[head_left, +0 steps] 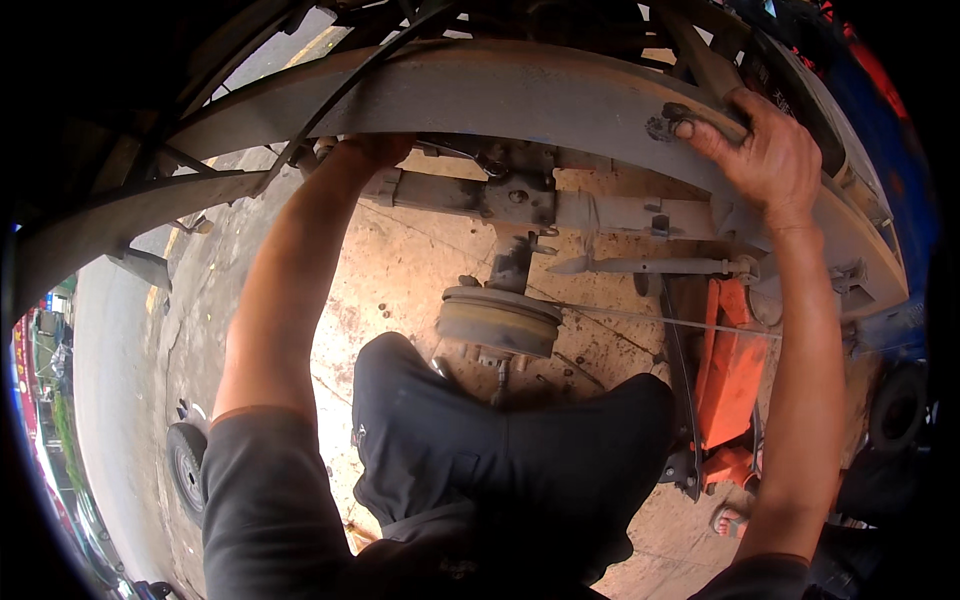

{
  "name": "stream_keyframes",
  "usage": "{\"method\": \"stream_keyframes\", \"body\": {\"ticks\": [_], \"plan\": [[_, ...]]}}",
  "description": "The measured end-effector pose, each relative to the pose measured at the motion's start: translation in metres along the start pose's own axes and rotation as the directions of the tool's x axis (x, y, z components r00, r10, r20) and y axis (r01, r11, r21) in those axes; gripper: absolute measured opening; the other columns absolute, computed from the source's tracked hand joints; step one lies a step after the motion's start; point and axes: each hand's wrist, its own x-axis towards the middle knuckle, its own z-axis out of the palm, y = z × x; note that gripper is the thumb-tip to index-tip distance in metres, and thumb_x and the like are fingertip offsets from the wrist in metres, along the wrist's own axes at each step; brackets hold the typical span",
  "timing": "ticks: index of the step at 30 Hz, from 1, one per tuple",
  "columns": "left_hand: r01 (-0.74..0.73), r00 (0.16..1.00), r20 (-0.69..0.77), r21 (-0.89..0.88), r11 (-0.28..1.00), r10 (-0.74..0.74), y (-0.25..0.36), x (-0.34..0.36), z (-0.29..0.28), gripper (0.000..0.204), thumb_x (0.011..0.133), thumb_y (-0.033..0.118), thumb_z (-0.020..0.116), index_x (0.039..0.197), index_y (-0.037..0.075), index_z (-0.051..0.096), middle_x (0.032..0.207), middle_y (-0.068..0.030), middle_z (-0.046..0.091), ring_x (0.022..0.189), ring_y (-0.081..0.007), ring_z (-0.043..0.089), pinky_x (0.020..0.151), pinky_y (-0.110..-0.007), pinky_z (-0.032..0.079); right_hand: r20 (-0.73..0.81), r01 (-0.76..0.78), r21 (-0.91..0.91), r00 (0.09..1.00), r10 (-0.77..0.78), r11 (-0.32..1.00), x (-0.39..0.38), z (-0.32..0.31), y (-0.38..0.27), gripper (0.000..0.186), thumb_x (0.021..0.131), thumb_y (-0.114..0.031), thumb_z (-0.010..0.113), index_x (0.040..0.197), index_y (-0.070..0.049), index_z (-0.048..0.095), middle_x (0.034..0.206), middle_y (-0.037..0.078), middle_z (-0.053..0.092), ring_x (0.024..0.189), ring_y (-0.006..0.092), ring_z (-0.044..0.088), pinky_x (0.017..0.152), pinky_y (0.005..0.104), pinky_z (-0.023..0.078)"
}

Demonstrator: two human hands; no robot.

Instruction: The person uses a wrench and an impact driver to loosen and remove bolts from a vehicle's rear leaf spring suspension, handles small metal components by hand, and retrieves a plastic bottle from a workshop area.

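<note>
A long grey metal frame beam (520, 95) arches across the view in front of me. My right hand (778, 160) grips its upper edge at the right, thumb pressed on the front face near a black greasy patch and fingers out of sight behind. Under the beam, at the left, reaches my left hand (380, 150); its fingers are hidden, so what they touch does not show. Close to that hand, a dirty grey axle tube (435, 193) runs to a dark central housing (520, 198). Below the housing, between my knees, sits a round brake drum (498, 325).
An orange-red jack (728, 370) stands at the right, near a thin rod (660, 266). Small tools (500, 380) lie on the stained floor by the drum. A wheel (186, 465) is at the left, and another person's sandaled foot (731, 522) shows at lower right.
</note>
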Motion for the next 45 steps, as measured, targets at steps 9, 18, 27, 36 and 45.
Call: {"method": "stream_keyframes", "body": {"ticks": [9,18,27,36,45], "plan": [[0.053,0.869,0.461,0.277,0.959,-0.181,0.032,-0.021,-0.047,0.027,0.086,0.013,0.048,0.107,0.003,0.062,0.106,-0.0208,0.065,0.101,-0.0353,0.063,0.088,-0.043,0.05,-0.004,-0.003,-0.009,1.0,0.003,1.0,-0.002,0.005,0.006,0.076,0.064,-0.077,0.065,0.105,-0.012,0.07,0.087,0.013,0.07,0.087,0.0332,0.067,0.074,0.0419,0.052],[0.954,0.299,0.941,-0.295,0.05,-0.16,0.172,-0.053,-0.129,0.018,0.093,0.013,0.051,0.081,0.001,0.054,0.061,-0.0115,0.053,0.051,-0.0227,0.053,0.043,-0.036,0.043,0.1,-0.061,0.068,0.993,0.054,0.996,-0.001,-0.004,0.004,0.087,0.061,-0.084,0.061,0.109,-0.012,0.071,0.085,0.012,0.072,0.087,0.0294,0.07,0.075,0.0423,0.054],[0.293,0.355,0.874,-0.441,-0.848,-0.331,0.312,0.061,-0.038,0.017,0.094,0.008,0.041,0.098,-0.002,0.054,0.078,-0.0147,0.062,0.054,-0.0252,0.06,0.039,-0.035,0.043,0.045,-0.028,0.067,0.999,0.025,0.997,-0.004,0.0,0.0,0.078,0.063,-0.078,0.065,0.104,-0.013,0.071,0.081,0.013,0.069,0.081,0.0339,0.067,0.069,0.0439,0.052],[-0.023,0.513,0.769,-0.431,-0.902,-0.381,0.314,0.059,-0.012,0.017,0.097,0.016,0.054,0.107,0.002,0.051,0.097,-0.0143,0.063,0.076,-0.0301,0.067,0.058,-0.038,0.057,0.046,-0.011,0.039,0.999,0.01,0.999,0.002,-0.001,0.001,0.074,0.061,-0.075,0.069,0.101,-0.013,0.07,0.078,0.012,0.069,0.078,0.0334,0.067,0.068,0.0428,0.052],[-0.141,0.494,0.731,-0.467,-0.873,-0.471,0.298,0.07,-0.014,0.01,0.097,0.01,0.052,0.106,0.009,0.051,0.089,-0.0082,0.06,0.078,-0.0241,0.065,0.066,-0.041,0.058,-0.033,0.022,0.024,0.999,-0.021,0.999,0.0,0.006,0.009,0.072,0.062,-0.074,0.069,0.1,-0.013,0.07,0.08,0.012,0.07,0.08,0.0341,0.067,0.069,0.0429,0.052]]}}
